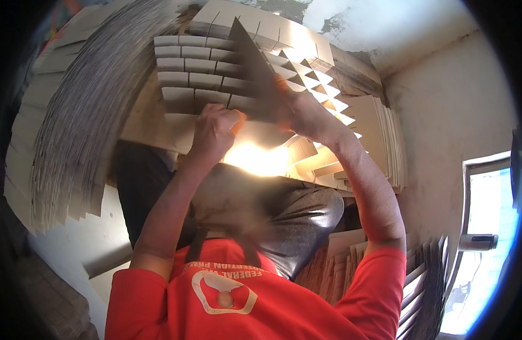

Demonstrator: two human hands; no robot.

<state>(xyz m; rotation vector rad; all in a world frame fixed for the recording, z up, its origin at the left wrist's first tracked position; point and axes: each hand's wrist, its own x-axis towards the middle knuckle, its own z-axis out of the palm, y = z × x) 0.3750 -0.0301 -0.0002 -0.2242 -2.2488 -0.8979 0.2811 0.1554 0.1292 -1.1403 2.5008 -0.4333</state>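
In front of my lap stands a cardboard divider grid [204, 81], made of slotted strips crossing one another. My right hand [304, 111] is closed on a slotted cardboard strip [251, 59], which slants up and to the left across the grid. My left hand [217, 128] is curled at the grid's near edge, its fingers bent over the nearest strip. The palm hides exactly how it grips there. Bright glare covers the surface just below and between both hands.
A long curved stack of cardboard strips [97, 96] rises at the left. Behind the grid lies another stack of slotted strips [261, 28]. More cardboard sheets [380, 136] stand at the right, by the wall [436, 96]. Further cardboard pieces [343, 263] are beside my right elbow, near a bright window [482, 209].
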